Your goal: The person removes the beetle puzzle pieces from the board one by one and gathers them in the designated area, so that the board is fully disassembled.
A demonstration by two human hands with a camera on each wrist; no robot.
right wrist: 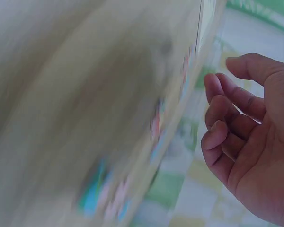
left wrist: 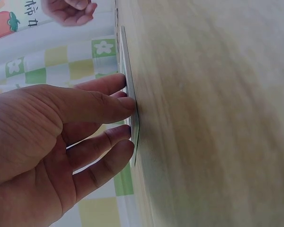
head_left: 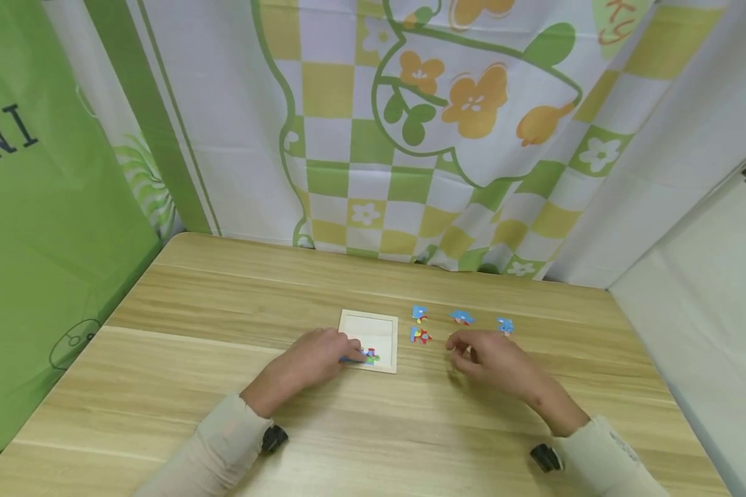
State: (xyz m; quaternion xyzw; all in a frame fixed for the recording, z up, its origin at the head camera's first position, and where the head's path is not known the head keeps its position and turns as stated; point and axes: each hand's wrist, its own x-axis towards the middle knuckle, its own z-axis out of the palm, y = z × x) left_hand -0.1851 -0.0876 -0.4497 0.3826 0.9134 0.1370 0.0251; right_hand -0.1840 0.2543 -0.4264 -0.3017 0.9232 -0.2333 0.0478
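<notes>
A square wooden puzzle tray (head_left: pixel 367 315) lies on the table, with a few joined coloured jigsaw pieces (head_left: pixel 371 356) in its near part. My left hand (head_left: pixel 317 355) rests over the tray's near left corner, its index finger stretched onto those pieces. In the left wrist view the fingertips and thumb of the left hand (left wrist: pixel 71 127) touch the thin tray (left wrist: pixel 125 61), seen edge-on. To the right of the tray my right hand (head_left: pixel 497 362) hovers over the table, fingers loosely bent and holding nothing. The right wrist view also shows nothing in the right hand (right wrist: pixel 251 127).
Several loose jigsaw pieces lie right of the tray: a blue one (head_left: pixel 419 313), a red and blue one (head_left: pixel 421 335), another blue one (head_left: pixel 462 317) and one beyond the right hand (head_left: pixel 505 325). A patterned curtain (head_left: pixel 373 186) hangs behind the wooden table (head_left: pixel 242 297).
</notes>
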